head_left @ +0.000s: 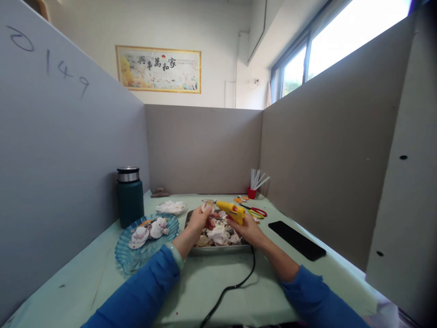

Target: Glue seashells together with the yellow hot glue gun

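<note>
- Left hand [200, 219]: grasps pale shell [207, 208] above metal tray [218, 249].
- Right hand [250, 229]: grips yellow glue gun [232, 210], pointed at shell.
- Left of tray: blue plate [128, 259].

I note grey partitions [205, 150] on three sides of a green-covered table [194, 287]; pale wall [218, 68] behind; bright window [358, 38] right, possibly foliage [293, 83] beyond.

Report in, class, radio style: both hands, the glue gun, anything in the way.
Right hand gripping yellow glue gun. Left hand holding pale shell near the gun's front end; contact unclear. Nothing seen blocking between them; black cord lies nearside.
</note>
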Demonstrator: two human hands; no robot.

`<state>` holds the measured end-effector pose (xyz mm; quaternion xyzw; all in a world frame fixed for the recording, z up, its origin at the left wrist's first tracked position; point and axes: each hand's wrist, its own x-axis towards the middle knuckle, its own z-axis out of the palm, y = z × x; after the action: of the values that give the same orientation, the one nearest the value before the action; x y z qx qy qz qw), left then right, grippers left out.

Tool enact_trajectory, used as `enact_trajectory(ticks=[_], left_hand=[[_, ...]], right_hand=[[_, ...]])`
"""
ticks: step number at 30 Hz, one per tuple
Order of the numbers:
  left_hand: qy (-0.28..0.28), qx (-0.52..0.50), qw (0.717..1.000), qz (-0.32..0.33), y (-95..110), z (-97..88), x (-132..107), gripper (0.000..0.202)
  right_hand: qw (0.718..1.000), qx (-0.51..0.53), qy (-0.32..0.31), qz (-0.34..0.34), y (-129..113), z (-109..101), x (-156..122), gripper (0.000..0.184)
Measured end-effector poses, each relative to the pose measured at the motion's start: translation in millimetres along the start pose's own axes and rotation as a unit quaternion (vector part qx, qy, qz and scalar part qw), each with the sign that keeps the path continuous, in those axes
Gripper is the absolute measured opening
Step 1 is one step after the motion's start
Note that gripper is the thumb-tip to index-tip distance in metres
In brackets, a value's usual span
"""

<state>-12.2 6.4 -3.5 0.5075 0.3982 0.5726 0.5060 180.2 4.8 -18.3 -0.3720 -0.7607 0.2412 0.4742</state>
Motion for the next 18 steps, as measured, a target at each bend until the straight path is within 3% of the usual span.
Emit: enact_trajectory(ticks=[12, 18], left_hand=[[0.01, -0.006, 1.0, -0.019, 1.7, 1.0, -0.2, 0.015], [-0.01, -0.002, 1.0, -0.025, 4.0, 1.9, -2.7, 0.021]], right_hand=[[1.0, 0.005, -0.001, -0.012, 3.4, 0.3, -1.2, 0.032], [0.999, 0.022, 0.026, -0.034, 6.7, 0.7, 0.1, 0.03]])
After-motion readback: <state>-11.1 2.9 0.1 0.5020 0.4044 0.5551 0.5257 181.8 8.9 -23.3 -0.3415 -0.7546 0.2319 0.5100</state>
